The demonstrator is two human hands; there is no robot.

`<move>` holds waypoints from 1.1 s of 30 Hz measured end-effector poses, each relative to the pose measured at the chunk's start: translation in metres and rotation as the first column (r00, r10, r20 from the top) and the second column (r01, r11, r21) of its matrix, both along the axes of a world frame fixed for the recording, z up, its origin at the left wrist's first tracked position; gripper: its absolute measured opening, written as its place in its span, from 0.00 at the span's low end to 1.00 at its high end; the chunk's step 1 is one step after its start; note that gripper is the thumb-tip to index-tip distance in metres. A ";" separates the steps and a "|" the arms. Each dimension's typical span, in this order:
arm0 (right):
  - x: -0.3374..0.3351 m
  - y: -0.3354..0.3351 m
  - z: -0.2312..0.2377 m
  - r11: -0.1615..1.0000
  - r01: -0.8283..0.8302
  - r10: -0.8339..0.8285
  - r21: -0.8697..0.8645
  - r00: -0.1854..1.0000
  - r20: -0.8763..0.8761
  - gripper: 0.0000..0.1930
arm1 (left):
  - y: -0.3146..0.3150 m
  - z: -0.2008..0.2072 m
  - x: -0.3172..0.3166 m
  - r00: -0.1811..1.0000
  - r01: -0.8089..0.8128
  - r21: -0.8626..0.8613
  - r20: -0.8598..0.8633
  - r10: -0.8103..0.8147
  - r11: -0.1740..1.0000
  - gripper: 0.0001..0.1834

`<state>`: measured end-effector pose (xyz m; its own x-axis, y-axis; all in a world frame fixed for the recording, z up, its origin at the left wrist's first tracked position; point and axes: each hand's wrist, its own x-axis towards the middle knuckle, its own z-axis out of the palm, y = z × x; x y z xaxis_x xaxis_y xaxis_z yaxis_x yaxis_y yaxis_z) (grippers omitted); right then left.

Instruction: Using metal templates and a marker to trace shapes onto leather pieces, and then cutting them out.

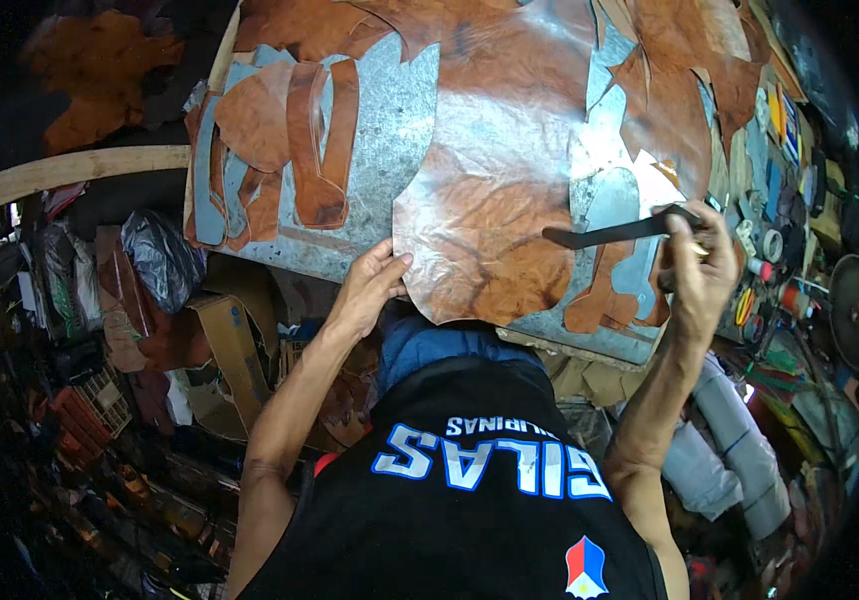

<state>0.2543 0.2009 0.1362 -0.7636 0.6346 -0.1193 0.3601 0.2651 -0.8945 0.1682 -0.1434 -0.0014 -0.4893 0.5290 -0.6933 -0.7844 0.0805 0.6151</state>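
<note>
A large brown leather sheet [495, 190] lies over the metal-topped table [390, 110], its rounded near end overhanging the front edge. My left hand [372, 287] grips the sheet's left edge near that rounded end; some fingertips are hidden. Above the table's right side, my right hand [702, 260] is closed around a long, dark, flat tool [615, 233] with a slightly bent tip. The tool points left over the leather, and its held end is mostly covered by my fingers. Whether its tip touches the leather I cannot tell.
Cut leather pieces [320, 150] lie on the table's left, with more leather scraps [610, 290] at its right. A wooden strip [90, 172] juts out leftward. An open cardboard box [230, 345] stands below left. Wrapped rolls [740, 440] lean at the lower right, beside cluttered tools and spools.
</note>
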 end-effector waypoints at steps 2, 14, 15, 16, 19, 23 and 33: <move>-0.002 -0.006 -0.015 0.994 -0.082 0.082 0.074 0.997 0.005 0.07 | 0.007 0.007 -0.005 0.999 -0.014 0.012 -0.035 0.014 1.000 0.15; 0.000 0.006 -0.068 0.973 0.128 -0.099 -0.191 0.983 0.154 0.14 | 0.010 -0.006 -0.029 0.938 0.078 -0.006 -0.337 -0.076 0.997 0.25; -0.001 0.013 -0.064 0.971 0.141 -0.103 -0.190 0.975 0.199 0.15 | 0.000 -0.004 -0.032 0.937 0.088 -0.047 -0.335 -0.098 0.995 0.25; -0.003 0.019 -0.060 0.970 0.155 -0.107 -0.190 0.964 0.242 0.16 | -0.009 0.000 -0.038 0.935 0.097 -0.089 -0.333 -0.121 0.991 0.25; -0.002 0.032 -0.066 0.985 0.107 -0.062 -0.137 0.954 0.295 0.17 | -0.034 0.023 -0.058 0.957 0.148 -0.170 -0.223 -0.184 0.974 0.27; 0.006 0.042 -0.107 0.997 0.073 -0.073 0.013 0.938 0.340 0.21 | -0.037 0.036 -0.068 0.934 0.163 -0.250 -0.272 -0.231 0.954 0.23; -0.001 0.021 -0.115 0.979 0.039 -0.118 0.200 0.910 0.398 0.21 | -0.005 0.028 -0.110 0.775 0.311 -0.454 -0.386 -0.499 0.835 0.25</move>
